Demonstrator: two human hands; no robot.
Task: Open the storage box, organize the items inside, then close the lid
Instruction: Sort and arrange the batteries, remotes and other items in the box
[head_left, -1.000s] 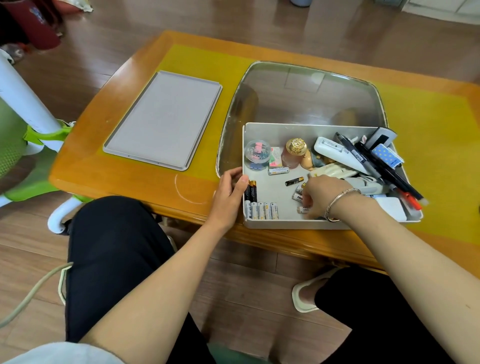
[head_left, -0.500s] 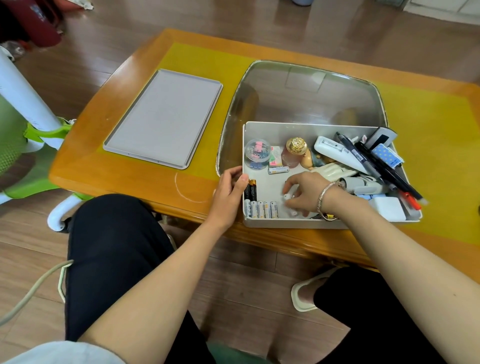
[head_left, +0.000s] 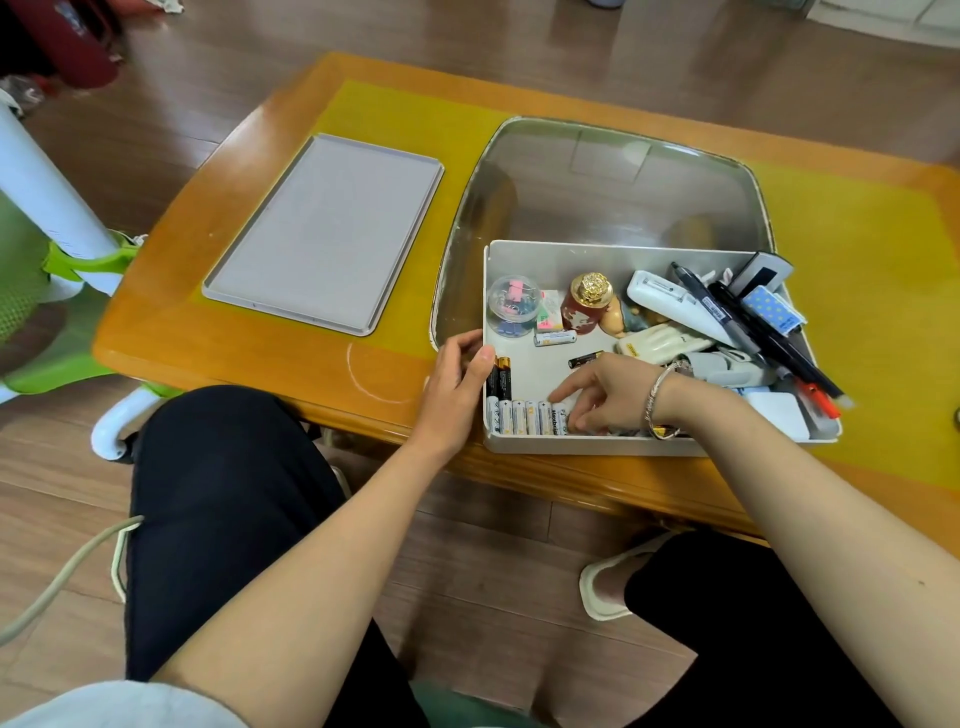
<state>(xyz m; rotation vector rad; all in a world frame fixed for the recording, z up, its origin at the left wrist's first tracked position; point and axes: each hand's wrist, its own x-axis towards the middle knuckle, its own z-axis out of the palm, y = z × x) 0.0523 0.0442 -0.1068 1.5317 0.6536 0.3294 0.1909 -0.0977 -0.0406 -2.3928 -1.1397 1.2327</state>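
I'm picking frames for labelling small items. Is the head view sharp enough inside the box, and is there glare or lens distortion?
Head view: batteries and clip jar in the storage box look sharp, though print is barely readable; the glass inset reflects the room but throws no glare on the box; the wide lens bows the table edge; light is soft, shadows faint.

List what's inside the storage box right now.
In the storage box: white batteries rowed at the near wall, clip jar, gold-capped bottle, pens. The right hand covers more.

storage box (head_left: 597, 444) set on table (head_left: 249, 358) near edge | lid (head_left: 327, 234) laid left of it | batteries (head_left: 524, 415) lined in near-left corner — pens (head_left: 748, 322) piled right
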